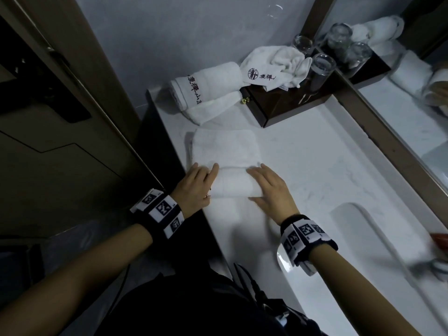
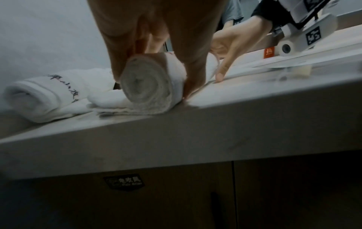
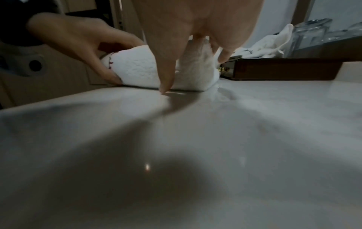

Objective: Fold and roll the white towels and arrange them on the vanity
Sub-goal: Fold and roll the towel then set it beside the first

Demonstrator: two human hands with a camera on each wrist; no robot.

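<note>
Nearest the person, both hands sit on a half-rolled white towel [image 1: 230, 180] lying on the white vanity top [image 1: 315, 170], close to its front left edge. The left hand [image 1: 196, 187] cups the left end of the roll, thumb low behind and fingers curved over the top; the left wrist view shows the spiral of that end [image 2: 145, 86] wound fairly tight. The right hand [image 1: 269, 187] lies over the right end with fingers spread, and the right wrist view shows its thumb [image 3: 166, 74] reaching down to the counter just behind the roll. Beyond the roll, the flat, unrolled part of the towel [image 1: 225, 146] stretches away from the person. To do this step well, I would judge that both hands should push forward evenly, keeping the two ends level so the roll does not cone, and keep light downward pressure so the layers stay snug; the left end lies near the counter's edge, so drifting that way risks a corner slipping off. Further back lies a finished rolled towel [image 1: 208, 86] with dark lettering, near the wall. Just right of it stands a dark wooden tray [image 1: 286, 105] with a small brass knob; on it rests a crumpled white towel [image 1: 276, 66] not yet folded, and clear drinking glasses [image 1: 322, 66] stand upright, apparently empty. Behind the tray a mirror [image 1: 397, 105] reflects the glasses and towels. To the right the sink basin [image 1: 363, 238] dips into the counter.
</note>
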